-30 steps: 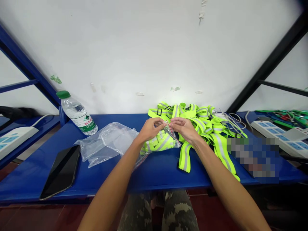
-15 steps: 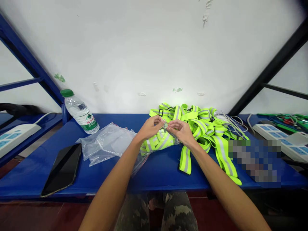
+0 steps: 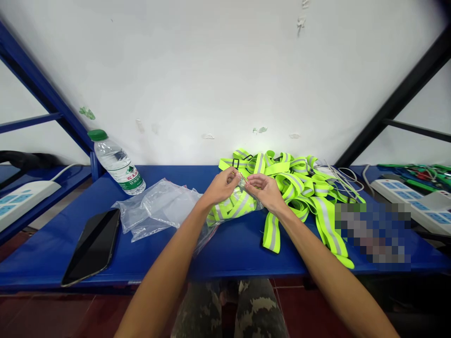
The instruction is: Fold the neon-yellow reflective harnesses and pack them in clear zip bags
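A clear zip bag [image 3: 204,237] lies on the blue table, with a neon yellow reflective strap [image 3: 232,206] folded inside it. My left hand [image 3: 222,187] pinches the bag's upper edge, fingers closed. Just across from it, my right hand [image 3: 265,190] grips the same edge near a thin red strip, thumb and fingers together. Fingers cover part of the bag's mouth, so I cannot tell if it is sealed. Behind and right of my right hand spreads a tangled heap of yellow-green reflective straps [image 3: 327,220] with black buckles.
Flat clear bags [image 3: 162,206] lie left of my hands. Beyond them are a black phone [image 3: 93,246] and a water bottle [image 3: 120,164] with a green cap. Power strips [image 3: 412,202] sit at both sides. A white wall [image 3: 211,84] stands behind the blue table [image 3: 253,263].
Both hands keep their hold on the bag's edge, with only a slight shift of the fingers. The straps, bottle and phone stay in place.
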A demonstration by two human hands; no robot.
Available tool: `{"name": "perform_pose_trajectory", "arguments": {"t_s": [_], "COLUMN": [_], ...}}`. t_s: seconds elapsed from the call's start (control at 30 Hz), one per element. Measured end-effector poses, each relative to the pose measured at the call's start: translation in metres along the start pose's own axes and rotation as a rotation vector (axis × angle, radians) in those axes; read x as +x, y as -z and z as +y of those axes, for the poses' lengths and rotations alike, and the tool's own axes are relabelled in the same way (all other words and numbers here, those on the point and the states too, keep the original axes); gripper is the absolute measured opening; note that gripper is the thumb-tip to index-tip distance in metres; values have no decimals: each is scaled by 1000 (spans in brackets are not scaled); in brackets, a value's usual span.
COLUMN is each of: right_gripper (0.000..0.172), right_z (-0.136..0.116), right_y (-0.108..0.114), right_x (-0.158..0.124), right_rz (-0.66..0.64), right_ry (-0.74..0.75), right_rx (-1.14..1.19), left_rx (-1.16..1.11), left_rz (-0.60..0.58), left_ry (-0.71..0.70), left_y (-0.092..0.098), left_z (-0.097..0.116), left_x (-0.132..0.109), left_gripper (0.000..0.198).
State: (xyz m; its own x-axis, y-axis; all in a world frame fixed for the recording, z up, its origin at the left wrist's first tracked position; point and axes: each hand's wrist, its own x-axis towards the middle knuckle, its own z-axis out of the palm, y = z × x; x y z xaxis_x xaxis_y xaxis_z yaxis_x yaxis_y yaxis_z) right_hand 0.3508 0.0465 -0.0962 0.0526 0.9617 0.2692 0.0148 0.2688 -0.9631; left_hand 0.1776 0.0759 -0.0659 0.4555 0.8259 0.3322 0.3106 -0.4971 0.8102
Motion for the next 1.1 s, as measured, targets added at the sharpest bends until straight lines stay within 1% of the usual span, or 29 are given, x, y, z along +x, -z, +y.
{"name": "perform_pose_trajectory", "arguments": {"t_s": [0.1, 0.23, 0.47, 0.57, 0.7, 0.77, 0.97, 1.1], "right_gripper": [47, 45, 45, 44, 39, 35, 29, 25], "right_z": [-2, -3, 1, 2, 1, 0, 0, 1], "right_y": [-3, -4, -2, -2, -2, -2, 3, 3], "right_x": [-3, -7, -7, -7, -8, -9, -9, -9], "right_rz": [-23, -72, -75, -89, -106, -109, -143, -148], "right_ry": [42, 84, 117, 142, 185, 206, 299, 358], "right_rx": [-6, -48, -108, -122, -159, -209, -417, -513], "left_rx": [-25, 70, 230, 199, 109, 93, 109, 87], "left_rz": [-39, -80, -27, -38, -103, -117, -98, -109], "left_ry": [44, 41, 45, 49, 43, 38, -3, -23], "left_y": [1, 3, 2, 2, 4, 5, 3, 2], "left_z": [-1, 5, 9, 9, 9, 8, 5, 4], "left_x": [0, 0, -2, -2, -2, -2, -2, -1], "left_gripper": [27, 30, 28, 28, 26, 26, 27, 27]}}
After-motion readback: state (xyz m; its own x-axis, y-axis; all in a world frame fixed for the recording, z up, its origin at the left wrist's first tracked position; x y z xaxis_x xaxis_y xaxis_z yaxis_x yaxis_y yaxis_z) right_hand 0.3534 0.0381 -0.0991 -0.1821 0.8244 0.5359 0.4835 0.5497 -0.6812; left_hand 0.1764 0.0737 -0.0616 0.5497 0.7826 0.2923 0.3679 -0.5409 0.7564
